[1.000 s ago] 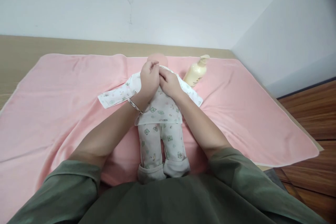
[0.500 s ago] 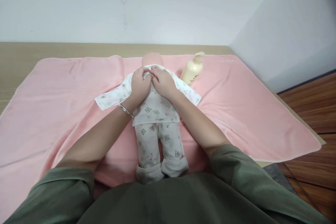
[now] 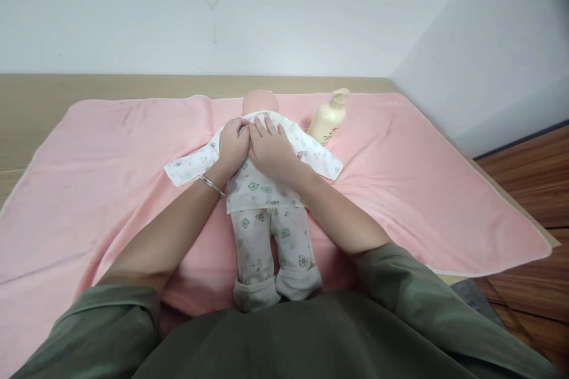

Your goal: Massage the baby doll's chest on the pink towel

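— Where was the doll (image 3: 262, 196)?

— It lay on the pink blanket (image 3: 409, 189), which covered much of the counter (image 3: 53, 87). The doll's head (image 3: 260, 100) pointed away from the person, toward the wall (image 3: 284, 18), and its trousers (image 3: 284, 240), with turned-up cuffs, pointed toward the person's green clothing (image 3: 267, 343).

— And the two hands?

— Both were upon the doll's upper body, side by side. The right hand (image 3: 274, 153) rested there with its fingers straight and a little spread over the printed shirt (image 3: 306, 141). The left hand (image 3: 233, 143) was beside it, on the doll's left part as the person saw it. Its fingers were bent, but I could not tell whether they gripped any cloth. A bracelet (image 3: 212, 185) was around that wrist.

— What else was near the doll?

— The shirt's two sleeves spread outward from the doll's sides. Just beyond the right one, from the person's view, was a cream pump bottle (image 3: 328, 121), with its lower end partly hidden by the sleeve. Farther right of the doll, well apart, were brown wooden panels (image 3: 533, 189).
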Motion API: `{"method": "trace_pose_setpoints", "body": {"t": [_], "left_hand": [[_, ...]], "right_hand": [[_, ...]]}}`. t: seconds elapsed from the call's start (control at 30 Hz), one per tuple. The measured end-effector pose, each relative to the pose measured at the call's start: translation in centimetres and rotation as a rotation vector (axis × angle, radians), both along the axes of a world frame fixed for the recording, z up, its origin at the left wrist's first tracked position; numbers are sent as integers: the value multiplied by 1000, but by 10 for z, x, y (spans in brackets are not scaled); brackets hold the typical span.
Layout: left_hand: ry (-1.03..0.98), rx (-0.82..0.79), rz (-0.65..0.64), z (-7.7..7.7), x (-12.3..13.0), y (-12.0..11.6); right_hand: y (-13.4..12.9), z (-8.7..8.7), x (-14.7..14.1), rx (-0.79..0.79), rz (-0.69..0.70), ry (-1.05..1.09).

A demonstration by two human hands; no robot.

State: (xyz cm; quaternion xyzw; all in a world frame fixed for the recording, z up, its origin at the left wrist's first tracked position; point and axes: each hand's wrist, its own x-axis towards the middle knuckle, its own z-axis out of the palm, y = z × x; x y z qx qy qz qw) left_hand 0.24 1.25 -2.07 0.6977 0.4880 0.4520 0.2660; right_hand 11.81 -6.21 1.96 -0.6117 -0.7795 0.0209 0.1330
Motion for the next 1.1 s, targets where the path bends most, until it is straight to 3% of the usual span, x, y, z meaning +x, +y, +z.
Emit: {"method": "trace_pose_setpoints", "body": {"t": [0.13, 0.3, 0.43, 0.57, 0.7, 0.8, 0.97, 1.1], "left_hand": [[-33, -15, -17, -2, -2, 2], [-5, 14, -14, -2, -2, 1], [29, 23, -5, -1, -1, 0], [32, 15, -2, -1, -1, -1], [30, 10, -1, -2, -2, 0], [34, 22, -4, -5, -2, 2], [62, 22, 9, -5, -1, 3], [38, 12, 7, -2, -2, 1]], "right_hand": [[-6, -2, -10, -33, 51, 23], [14, 2, 12, -87, 126, 151], [21, 8, 28, -122, 44, 161], [5, 12, 20, -173, -69, 60], [-14, 10, 2, -123, 28, -55], [-6, 7, 4, -121, 66, -15], [18, 7, 23, -137, -42, 108], [3, 8, 11, -104, -92, 68]]}}
